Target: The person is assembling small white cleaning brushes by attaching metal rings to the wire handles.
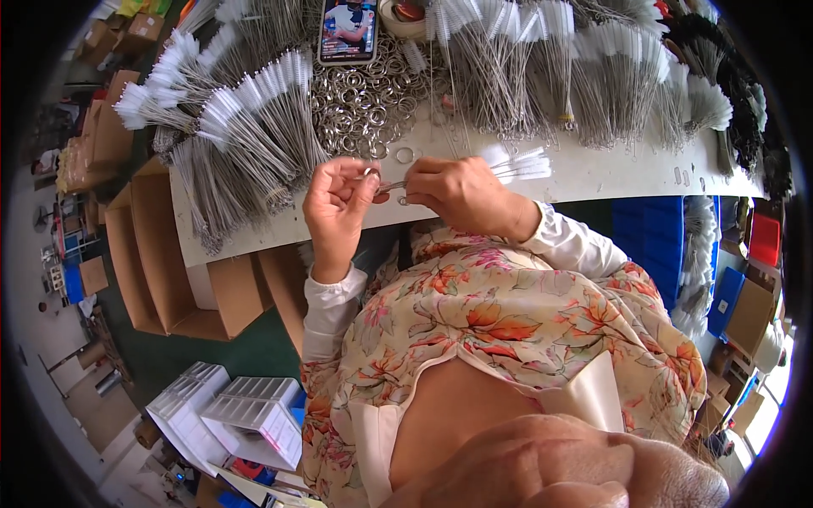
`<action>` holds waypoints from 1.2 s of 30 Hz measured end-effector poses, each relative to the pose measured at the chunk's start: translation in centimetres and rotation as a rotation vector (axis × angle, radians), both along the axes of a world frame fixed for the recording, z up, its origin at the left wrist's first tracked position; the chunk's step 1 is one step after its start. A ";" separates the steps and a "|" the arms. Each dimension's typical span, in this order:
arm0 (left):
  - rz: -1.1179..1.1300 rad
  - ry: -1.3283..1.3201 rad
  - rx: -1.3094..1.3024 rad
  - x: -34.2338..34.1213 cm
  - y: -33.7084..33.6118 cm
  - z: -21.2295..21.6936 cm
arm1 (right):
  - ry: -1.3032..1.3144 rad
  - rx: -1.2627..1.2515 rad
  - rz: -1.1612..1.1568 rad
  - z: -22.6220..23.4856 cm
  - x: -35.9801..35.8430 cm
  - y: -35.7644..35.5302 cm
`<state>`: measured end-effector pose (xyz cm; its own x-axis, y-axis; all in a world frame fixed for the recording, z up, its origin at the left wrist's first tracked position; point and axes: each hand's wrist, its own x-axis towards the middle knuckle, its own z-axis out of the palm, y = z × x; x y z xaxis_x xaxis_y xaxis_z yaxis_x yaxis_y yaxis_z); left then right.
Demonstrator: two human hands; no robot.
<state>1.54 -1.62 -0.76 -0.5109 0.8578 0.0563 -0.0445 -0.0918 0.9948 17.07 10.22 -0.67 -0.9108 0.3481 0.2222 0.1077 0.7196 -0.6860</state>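
Over the table's near edge, my left hand pinches a shiny metal ring between thumb and fingers. My right hand is closed around several thin wire-handled brushes; their white bristle heads stick out to the right. The wire ends of these brushes reach toward the ring, but whether they are threaded onto it I cannot tell. Just beyond my hands a single loose ring lies flat on the white table. Behind it spreads a heap of metal rings.
Bundles of white brushes lie at the left, with more brush bundles at the back right. A phone rests on the rings beside a tape roll. Cardboard boxes stand left below the table, a blue bin at right.
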 end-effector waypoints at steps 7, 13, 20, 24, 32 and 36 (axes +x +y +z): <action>-0.277 0.208 0.029 -2.4 0.7 2.0 | 0.019 -0.275 0.076 1.5 0.5 1.5; -0.309 0.150 0.092 -1.6 2.2 3.4 | 0.054 -0.443 0.103 2.7 1.2 2.4; -0.262 0.058 0.128 -0.4 2.5 4.1 | -0.211 -0.884 0.115 3.6 1.6 2.3; -0.219 0.147 0.201 -0.1 2.8 4.5 | 0.054 -1.060 0.091 3.6 1.9 2.9; -0.088 0.432 0.303 0.7 3.9 6.0 | 0.303 -1.026 -0.118 6.8 -0.5 2.2; -0.068 0.398 0.293 0.2 4.0 6.6 | 0.248 -0.943 -0.068 6.9 -0.6 2.8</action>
<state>1.71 2.40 5.87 -0.3445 0.8073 0.4792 0.3178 -0.3800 0.8687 16.42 12.99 6.23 -0.8471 0.5313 0.0082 -0.0961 -0.1380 -0.9858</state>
